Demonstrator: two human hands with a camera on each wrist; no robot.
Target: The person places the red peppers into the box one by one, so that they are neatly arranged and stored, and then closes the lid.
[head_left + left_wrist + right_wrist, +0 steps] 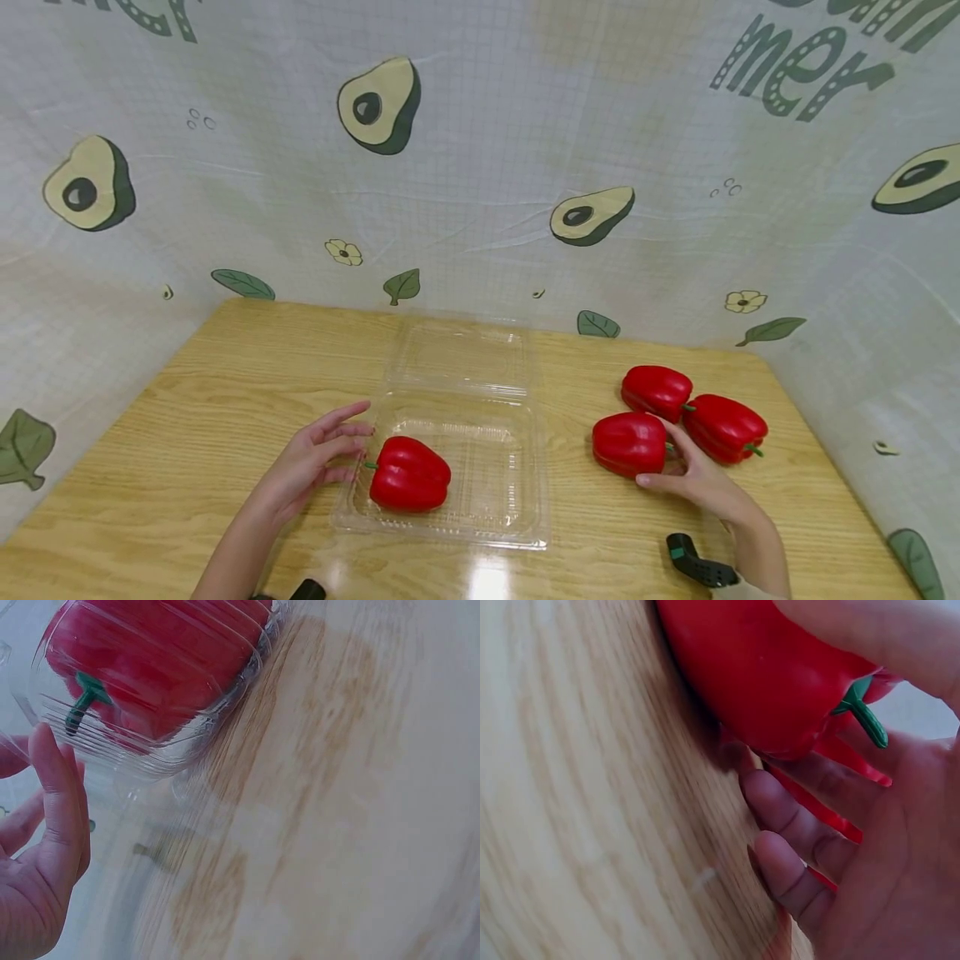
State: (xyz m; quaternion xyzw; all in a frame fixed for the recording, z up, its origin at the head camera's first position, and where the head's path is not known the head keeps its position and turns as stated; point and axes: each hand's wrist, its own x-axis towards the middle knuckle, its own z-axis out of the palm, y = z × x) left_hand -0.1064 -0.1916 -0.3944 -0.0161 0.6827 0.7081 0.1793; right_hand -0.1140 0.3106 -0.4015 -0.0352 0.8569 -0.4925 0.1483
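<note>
A clear plastic clamshell container [483,467] lies with its lid [461,354] folded back, away from me. In the left part of its base rests a red bell pepper [409,477], green stem pointing left. My left hand [311,458] is at the container's left side, fingers extended and loosely bent; in the left wrist view a fingertip [43,739] meets the clear wall. To the right, my right hand [697,475] grips a second red bell pepper [628,444] at its stem end, thumb on one side and fingers on the other. That pepper appears to be on the table.
Two more red bell peppers, one behind [656,390] and one to the right [723,427], lie close to the gripped one. The wooden table [225,400] ends at a hanging cloth [480,167] printed with avocados, which also encloses the sides.
</note>
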